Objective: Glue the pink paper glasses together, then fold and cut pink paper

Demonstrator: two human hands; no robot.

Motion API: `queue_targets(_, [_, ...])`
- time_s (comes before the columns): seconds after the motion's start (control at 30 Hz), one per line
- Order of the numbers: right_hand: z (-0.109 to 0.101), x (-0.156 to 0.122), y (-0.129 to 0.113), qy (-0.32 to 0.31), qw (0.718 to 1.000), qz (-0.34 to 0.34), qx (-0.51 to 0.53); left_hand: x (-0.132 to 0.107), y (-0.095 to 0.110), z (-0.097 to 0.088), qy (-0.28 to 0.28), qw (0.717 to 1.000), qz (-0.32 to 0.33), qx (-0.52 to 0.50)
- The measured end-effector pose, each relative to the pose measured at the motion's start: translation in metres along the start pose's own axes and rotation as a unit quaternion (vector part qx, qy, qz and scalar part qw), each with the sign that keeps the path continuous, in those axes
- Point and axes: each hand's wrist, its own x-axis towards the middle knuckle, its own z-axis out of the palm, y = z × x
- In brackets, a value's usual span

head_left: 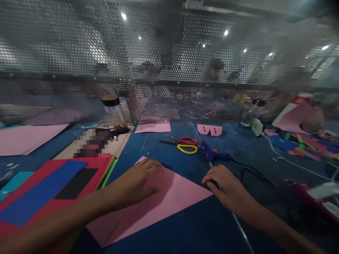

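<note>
A folded pink paper (pixel 159 208) lies on the blue worktop (pixel 238 148) in the near middle, shaped as a triangle whose point reaches to the right. The left hand (pixel 140 180) rests palm down on the far part of the paper, fingers loosely together and flat, gripping nothing. The right hand (pixel 225 183) lies just right of the paper's right point, its fingers curled down with the tips on the worktop at or touching that corner; it holds nothing. A thin rod (pixel 238 222) runs under the right hand toward the near edge.

To the left of the paper sits a stack of coloured sheets (pixel 47 190), red with a blue strip and a black piece on top. Farther off, beyond the hands, lie scissors (pixel 185 144) with red and yellow handles and, just right of them, a blue glue gun (pixel 212 153). A jar (pixel 115 113) with a dark lid stands far left of the scissors, in front of a perforated metal screen (pixel 79 53).
</note>
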Motion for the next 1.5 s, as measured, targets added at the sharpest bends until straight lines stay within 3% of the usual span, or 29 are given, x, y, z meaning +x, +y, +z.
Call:
queue_targets(0.1, [0.004, -0.001, 0.006, 0.01, 1.0, -0.013, -0.017, 0.025, -0.01, 0.001, -0.058, 0.996, -0.063, -0.005])
queue_targets(0.2, [0.009, 0.0, 0.012, 0.005, 0.999, -0.025, -0.025, 0.037, -0.015, -0.004, -0.071, 0.994, -0.082, -0.002])
queue_targets(0.6, [0.008, 0.001, 0.009, 0.0, 0.999, -0.042, -0.025, 0.051, -0.012, -0.019, -0.134, 0.984, -0.116, -0.021])
queue_targets(0.77, [0.007, 0.001, 0.006, 0.005, 0.999, -0.038, -0.019, 0.048, -0.01, -0.024, -0.166, 0.977, -0.115, -0.073])
queue_targets(1.07, [0.004, 0.003, 0.009, 0.061, 0.997, -0.049, -0.011, 0.036, -0.018, -0.042, -0.109, 0.982, -0.141, -0.06])
queue_targets(1.3, [0.006, 0.003, 0.007, 0.056, 0.997, -0.056, -0.005, 0.038, -0.031, -0.028, -0.133, 0.981, -0.138, 0.009])
queue_targets(1.5, [0.003, 0.002, 0.004, 0.039, 0.998, -0.039, -0.001, 0.047, -0.034, -0.03, -0.161, 0.977, -0.14, 0.022])
